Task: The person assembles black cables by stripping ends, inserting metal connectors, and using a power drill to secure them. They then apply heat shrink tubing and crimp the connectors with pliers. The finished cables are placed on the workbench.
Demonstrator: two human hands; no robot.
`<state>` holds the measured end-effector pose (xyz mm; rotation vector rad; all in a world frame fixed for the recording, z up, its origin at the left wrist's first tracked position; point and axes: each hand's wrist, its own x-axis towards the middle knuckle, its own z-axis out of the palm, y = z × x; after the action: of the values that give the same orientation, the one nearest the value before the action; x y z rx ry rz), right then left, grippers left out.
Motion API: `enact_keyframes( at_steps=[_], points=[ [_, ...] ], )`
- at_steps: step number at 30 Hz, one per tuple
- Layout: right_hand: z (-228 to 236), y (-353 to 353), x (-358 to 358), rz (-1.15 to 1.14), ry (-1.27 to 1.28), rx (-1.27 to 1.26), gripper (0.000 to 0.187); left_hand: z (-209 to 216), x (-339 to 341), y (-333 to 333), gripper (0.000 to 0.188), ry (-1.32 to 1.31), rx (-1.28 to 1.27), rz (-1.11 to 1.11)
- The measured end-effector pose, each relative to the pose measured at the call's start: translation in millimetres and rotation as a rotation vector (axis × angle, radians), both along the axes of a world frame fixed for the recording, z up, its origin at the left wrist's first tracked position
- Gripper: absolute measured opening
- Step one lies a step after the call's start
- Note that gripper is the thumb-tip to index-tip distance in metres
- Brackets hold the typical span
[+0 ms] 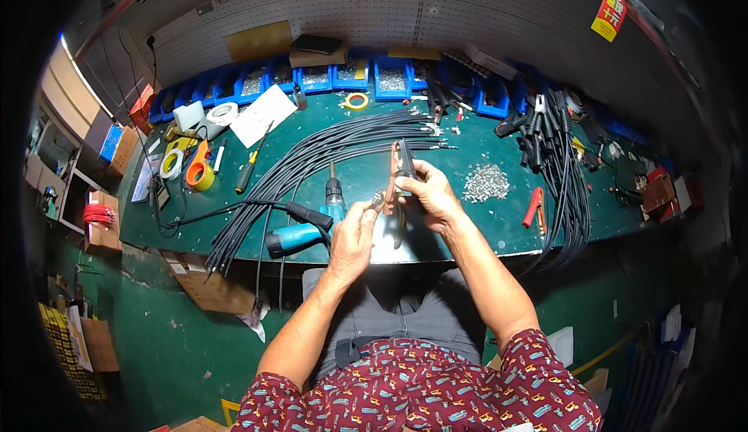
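Observation:
My right hand (431, 194) is closed round a clamp that has a copper-coloured jaw (392, 175) and a dark grip. The clamp stands upright above the front of the green bench. My left hand (356, 233) pinches at the jaw's lower end, where a small metal piece (379, 198) shows by the fingertips; its exact kind is hard to make out. Just left of that hand lies a teal cordless drill (296, 239) with a dark chuck. Behind both hands a bundle of black cables (312, 151) fans across the bench, bare metal ends toward the right.
A heap of small metal fasteners (486, 183) and a red-handled clamp (534, 208) lie to the right, beside more black cables (561, 198). Blue bins (391, 81) line the back. At left are a screwdriver (247, 173), tape rolls (200, 175) and white paper (263, 117).

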<state>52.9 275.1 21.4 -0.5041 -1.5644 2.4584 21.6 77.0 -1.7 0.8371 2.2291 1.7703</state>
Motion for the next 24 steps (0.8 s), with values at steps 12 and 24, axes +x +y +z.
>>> enact_keyframes(
  at_steps=[12, 24],
  points=[
    [11.0, -28.3, 32.5, -0.13, 0.212, -0.351, 0.033, 0.1, 4.3, -0.8, 0.047, 0.134, -0.112, -0.114],
    [20.6, -21.0, 34.4, -0.297, 0.067, -0.047, 0.043, 7.8, -4.1, -4.0, 0.037, 0.076, 0.019, -0.269]
  ],
)
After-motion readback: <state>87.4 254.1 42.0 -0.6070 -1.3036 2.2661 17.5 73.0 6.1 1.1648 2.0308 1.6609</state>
